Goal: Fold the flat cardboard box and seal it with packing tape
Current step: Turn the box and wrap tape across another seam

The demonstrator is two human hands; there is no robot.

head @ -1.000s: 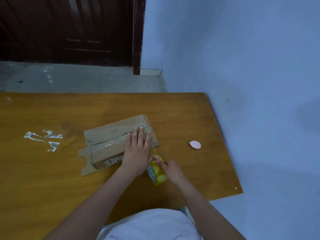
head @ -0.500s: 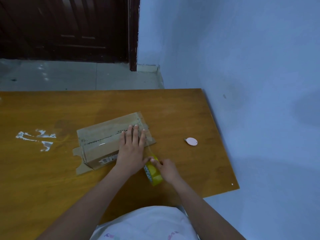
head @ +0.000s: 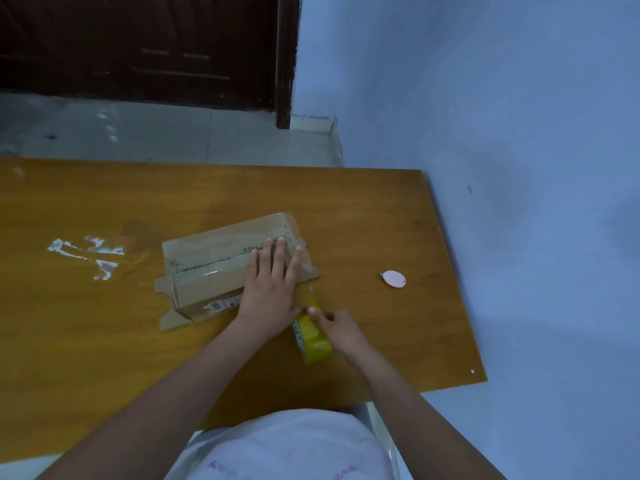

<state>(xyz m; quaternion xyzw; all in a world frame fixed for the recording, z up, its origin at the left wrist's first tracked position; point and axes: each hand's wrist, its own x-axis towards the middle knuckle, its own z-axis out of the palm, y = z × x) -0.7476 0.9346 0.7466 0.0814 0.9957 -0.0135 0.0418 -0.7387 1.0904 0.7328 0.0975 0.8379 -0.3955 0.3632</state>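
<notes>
1. The wooden table (head: 104,341) takes up most of what I can see, its right edge running along a pale blue wall (head: 485,98), with a dark door (head: 138,46) and grey floor (head: 138,133) beyond its far side.
2. The person sits at the near edge in a pale top (head: 287,448), both forearms reaching out over the tabletop.
3. The cardboard box (head: 207,258) lies folded near the middle of the table, long side running left to right, with loose flaps sticking out at its left end and a printed label on its near face.
4. The left hand (head: 270,285) lies flat on the right end of the box, fingers straight and spread, pressing down on the top.
5. The right hand (head: 337,329) is just beside it, near the box's right corner, fingers curled around the yellow roll of packing tape (head: 313,337), which stands on edge on the table.
6. A patch of white residue (head: 90,252) marks the tabletop well to the left of the box.
7. A small pink oval object (head: 394,278) sits alone on the table, well apart to the right.
</notes>
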